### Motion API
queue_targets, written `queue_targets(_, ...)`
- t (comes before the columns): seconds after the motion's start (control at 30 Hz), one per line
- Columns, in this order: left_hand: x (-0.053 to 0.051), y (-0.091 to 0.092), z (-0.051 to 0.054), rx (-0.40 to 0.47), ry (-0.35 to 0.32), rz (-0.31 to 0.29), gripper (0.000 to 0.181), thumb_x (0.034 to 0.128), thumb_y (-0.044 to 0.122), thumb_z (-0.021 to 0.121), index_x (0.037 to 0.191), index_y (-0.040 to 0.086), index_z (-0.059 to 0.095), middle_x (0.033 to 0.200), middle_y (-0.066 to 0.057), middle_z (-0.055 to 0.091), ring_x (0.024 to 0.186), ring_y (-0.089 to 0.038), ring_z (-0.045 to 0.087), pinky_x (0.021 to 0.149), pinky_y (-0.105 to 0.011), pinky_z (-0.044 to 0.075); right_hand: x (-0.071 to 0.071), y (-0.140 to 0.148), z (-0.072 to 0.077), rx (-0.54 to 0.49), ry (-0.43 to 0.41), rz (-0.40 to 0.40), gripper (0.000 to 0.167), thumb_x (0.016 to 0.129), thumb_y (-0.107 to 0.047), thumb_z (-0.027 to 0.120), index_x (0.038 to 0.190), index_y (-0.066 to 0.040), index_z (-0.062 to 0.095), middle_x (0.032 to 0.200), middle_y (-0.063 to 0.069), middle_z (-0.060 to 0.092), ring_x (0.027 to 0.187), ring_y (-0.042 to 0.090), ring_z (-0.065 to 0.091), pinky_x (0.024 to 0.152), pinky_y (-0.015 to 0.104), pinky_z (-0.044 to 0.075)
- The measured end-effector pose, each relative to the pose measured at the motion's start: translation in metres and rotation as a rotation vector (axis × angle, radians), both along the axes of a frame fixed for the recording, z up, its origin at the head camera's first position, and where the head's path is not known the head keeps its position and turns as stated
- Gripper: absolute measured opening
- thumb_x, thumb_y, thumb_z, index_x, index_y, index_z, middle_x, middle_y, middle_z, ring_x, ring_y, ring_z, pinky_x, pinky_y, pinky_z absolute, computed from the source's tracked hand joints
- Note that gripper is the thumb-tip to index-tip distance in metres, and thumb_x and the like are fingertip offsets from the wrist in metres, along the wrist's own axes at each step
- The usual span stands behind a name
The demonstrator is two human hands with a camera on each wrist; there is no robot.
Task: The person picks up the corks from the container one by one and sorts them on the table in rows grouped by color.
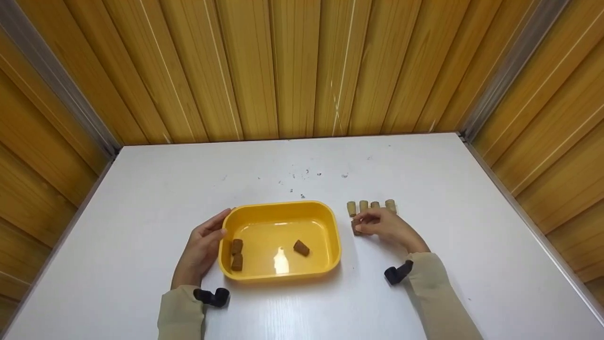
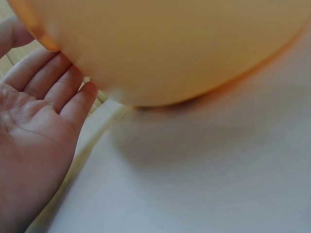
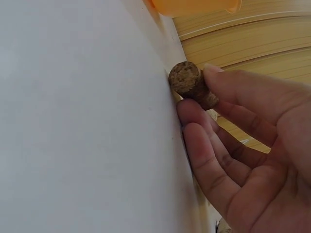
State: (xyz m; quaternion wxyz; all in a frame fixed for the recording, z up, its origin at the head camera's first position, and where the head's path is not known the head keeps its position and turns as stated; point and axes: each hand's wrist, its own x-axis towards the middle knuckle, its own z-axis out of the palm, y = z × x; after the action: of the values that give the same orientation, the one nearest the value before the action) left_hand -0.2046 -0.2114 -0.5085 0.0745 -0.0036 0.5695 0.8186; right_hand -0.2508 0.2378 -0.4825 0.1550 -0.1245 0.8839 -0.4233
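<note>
A yellow plastic tub (image 1: 281, 278) stands before me, with brown cork stoppers (image 1: 301, 248) lying inside, two at its left end and one right of the middle. My left hand (image 1: 200, 250) rests against the tub's left side, fingers nearly straight along the outer wall and thumb at the rim. In the left wrist view the fingertips (image 2: 73, 92) touch that wall. To the right of the tub, my right hand (image 1: 389, 229) pinches a brown cork stopper (image 3: 185, 78) between thumb and fingers, low over the table. Part of this cork is hidden by the fingers.
Behind my right hand is a short row of several corks (image 1: 351, 208), mostly lighter in colour, their lower parts partly covered by the hand. The white table (image 1: 188, 177) has small dark marks near its middle. Wood-look panels (image 1: 292, 71) rise at the back and sides.
</note>
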Motion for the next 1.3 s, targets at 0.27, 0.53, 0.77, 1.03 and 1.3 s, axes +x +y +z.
queue_targets(0.27,0.000,-0.001,0.000,0.008,0.001,0.003,0.055,0.0895,-0.001,0.057,0.143,0.000,0.042,0.141,0.001,0.054,0.130,-0.008,0.049,0.107,-0.023,0.041,0.001,-0.002,0.003,0.005,0.007,-0.008,0.028,0.084,-0.027,0.072,0.107,-0.012,0.071,0.097,0.005,0.064,0.089,0.018,0.055,0.079,0.028,0.048)
queue_targets(0.53,0.002,-0.001,-0.001,0.014,-0.006,0.017,0.056,0.0892,-0.001,0.058,0.143,0.000,0.042,0.137,0.003,0.056,0.129,-0.008,0.051,0.105,-0.021,0.043,0.001,-0.002,0.003,0.020,0.000,-0.001,0.033,0.085,-0.029,0.071,0.112,-0.010,0.069,0.099,0.006,0.063,0.090,0.018,0.054,0.078,0.027,0.046)
queue_targets(0.77,0.001,-0.001,-0.001,0.030,-0.014,0.008,0.057,0.0894,0.000,0.059,0.144,0.000,0.041,0.134,0.006,0.059,0.128,-0.008,0.051,0.105,-0.021,0.042,0.001,-0.003,0.003,0.007,0.008,-0.004,0.034,0.086,-0.027,0.071,0.115,-0.009,0.068,0.098,0.007,0.062,0.088,0.019,0.055,0.075,0.027,0.047)
queue_targets(1.03,0.000,-0.001,-0.001,0.045,-0.021,0.008,0.057,0.0892,-0.001,0.058,0.143,0.000,0.041,0.134,0.006,0.059,0.128,-0.007,0.051,0.105,-0.021,0.042,0.002,-0.004,0.005,0.003,0.022,-0.027,0.034,0.085,-0.027,0.071,0.114,-0.009,0.069,0.097,0.008,0.062,0.086,0.018,0.054,0.071,0.025,0.047)
queue_targets(1.3,0.000,-0.001,0.000,0.060,-0.020,0.004,0.057,0.0894,-0.002,0.058,0.143,-0.001,0.041,0.133,0.006,0.060,0.128,-0.007,0.051,0.106,-0.021,0.042,0.004,-0.007,0.012,-0.009,0.079,-0.063,0.031,0.086,-0.025,0.070,0.111,-0.007,0.070,0.096,0.007,0.064,0.082,0.016,0.056,0.071,0.023,0.051)
